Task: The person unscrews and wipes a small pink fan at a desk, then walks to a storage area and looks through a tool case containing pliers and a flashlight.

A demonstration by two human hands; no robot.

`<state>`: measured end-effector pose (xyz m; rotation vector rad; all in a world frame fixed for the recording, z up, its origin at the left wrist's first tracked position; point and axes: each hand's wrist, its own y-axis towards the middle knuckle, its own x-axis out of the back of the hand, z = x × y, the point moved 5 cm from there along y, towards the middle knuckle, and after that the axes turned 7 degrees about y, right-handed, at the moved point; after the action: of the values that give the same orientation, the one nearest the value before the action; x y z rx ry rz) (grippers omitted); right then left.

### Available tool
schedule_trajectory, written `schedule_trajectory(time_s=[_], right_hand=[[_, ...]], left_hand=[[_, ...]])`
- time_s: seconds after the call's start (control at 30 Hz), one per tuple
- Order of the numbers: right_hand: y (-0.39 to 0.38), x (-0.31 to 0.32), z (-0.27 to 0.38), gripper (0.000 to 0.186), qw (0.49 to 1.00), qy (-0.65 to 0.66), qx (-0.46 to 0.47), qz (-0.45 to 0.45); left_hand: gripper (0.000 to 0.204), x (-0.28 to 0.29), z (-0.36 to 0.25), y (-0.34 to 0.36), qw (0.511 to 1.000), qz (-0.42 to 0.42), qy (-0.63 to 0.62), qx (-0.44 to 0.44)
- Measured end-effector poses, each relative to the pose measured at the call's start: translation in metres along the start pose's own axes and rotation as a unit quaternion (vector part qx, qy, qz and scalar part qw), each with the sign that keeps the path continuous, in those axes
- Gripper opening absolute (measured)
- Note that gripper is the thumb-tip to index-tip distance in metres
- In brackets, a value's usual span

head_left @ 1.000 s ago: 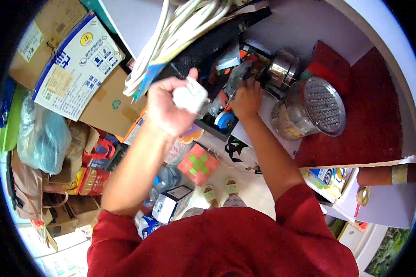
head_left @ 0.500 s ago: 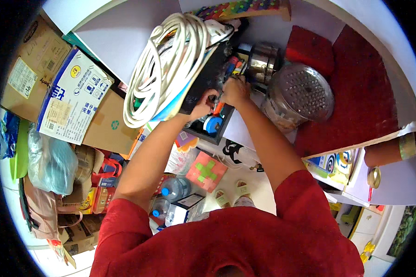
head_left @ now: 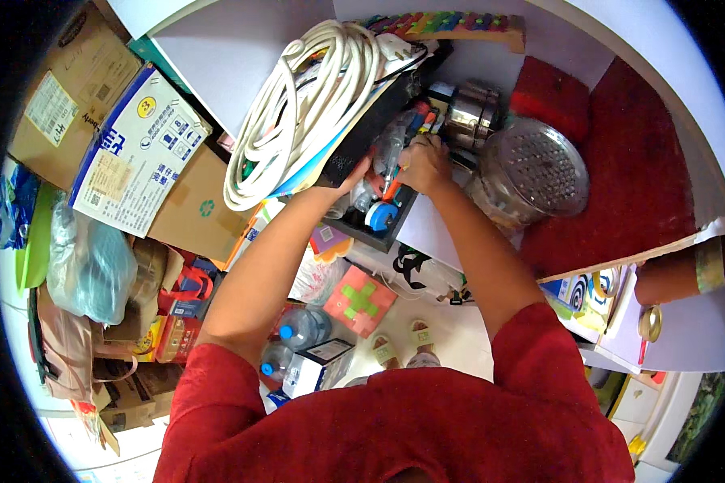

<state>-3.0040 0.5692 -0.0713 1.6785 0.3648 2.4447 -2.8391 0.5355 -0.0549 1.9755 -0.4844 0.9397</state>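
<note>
A dark open drawer-like box (head_left: 376, 240) holds a jumble of small items on a shelf. My right hand (head_left: 424, 163) reaches in with its fingers curled, closed on or against a clear plastic piece (head_left: 390, 146); its exact kind is unclear. An orange strip (head_left: 392, 190) shows just below those fingers. My left hand (head_left: 353, 177) lies along the box's left side, by a black panel (head_left: 362, 133), and most of its fingers are hidden. A blue-and-white round roll (head_left: 381, 215) rests in the near end. Colourful small items (head_left: 427, 119) fill the far end.
A coiled white cable (head_left: 298, 105) lies over the box's left side. Right of it stand a shiny metal canister (head_left: 470, 117) and a steel pot with a perforated top (head_left: 537, 169), beside a red mat (head_left: 636, 153). Cartons (head_left: 141, 153) are stacked left; bottles (head_left: 304, 328) stand on the floor.
The view has shifted slightly, moving the shelf right and down. My left hand has drawn toward the box's left side, and the clear plastic piece shows more plainly between my hands.
</note>
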Motion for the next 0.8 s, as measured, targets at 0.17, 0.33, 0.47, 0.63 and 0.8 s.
schedule_trajectory(time_s=[0.17,0.33,0.47,0.63,0.8], right_hand=[[0.025,-0.007,-0.016,0.038,0.995,-0.021,-0.084,0.054],[0.042,-0.024,0.001,0.037,0.972,-0.013,-0.081,0.219],[0.055,-0.05,-0.007,0.042,0.969,-0.055,-0.087,0.226],[0.05,-0.022,0.001,0.045,0.956,0.106,-0.196,0.191],[0.053,-0.043,0.003,0.053,0.97,0.0,-0.094,0.225]], left_hand=[[0.034,0.017,-0.009,0.009,0.999,0.042,-0.007,0.003],[0.02,0.028,-0.002,0.002,0.994,-0.036,-0.104,0.028],[0.022,0.021,0.0,0.007,0.996,-0.027,-0.079,0.017],[0.022,0.029,-0.021,0.01,0.999,-0.02,-0.041,0.014],[0.022,0.019,-0.025,0.018,0.999,-0.007,-0.03,0.031]])
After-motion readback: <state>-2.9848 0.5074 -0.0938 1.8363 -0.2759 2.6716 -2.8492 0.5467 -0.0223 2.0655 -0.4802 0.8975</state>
